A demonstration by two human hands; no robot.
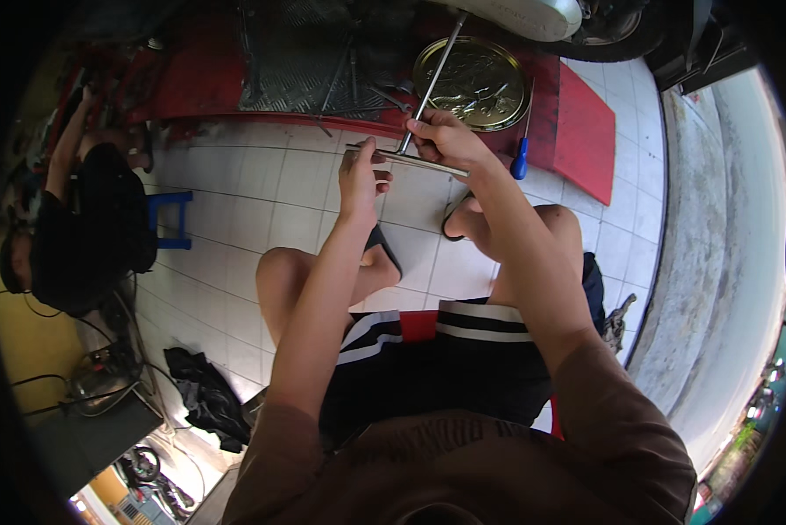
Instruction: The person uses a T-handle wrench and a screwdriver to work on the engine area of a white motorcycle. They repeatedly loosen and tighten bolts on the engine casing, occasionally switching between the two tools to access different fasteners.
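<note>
A long metal T-handle wrench slants up from my hands. Its far tip meets the pale metal cover of a motorbike at the top. My right hand is closed around the shaft just above the crossbar. At the crossbar's left end, my left hand has its thumb and fingers on the bar, the lower fingers loosely curled. Beyond the right hand lies a round gold-coloured tray with small metal parts in it. A screwdriver with a blue handle lies to the right of the tray.
A red platform with a dark treadplate carries several wrenches. At the left another person in black sits near a blue stool. A black cloth or bag lies on the white tiled floor.
</note>
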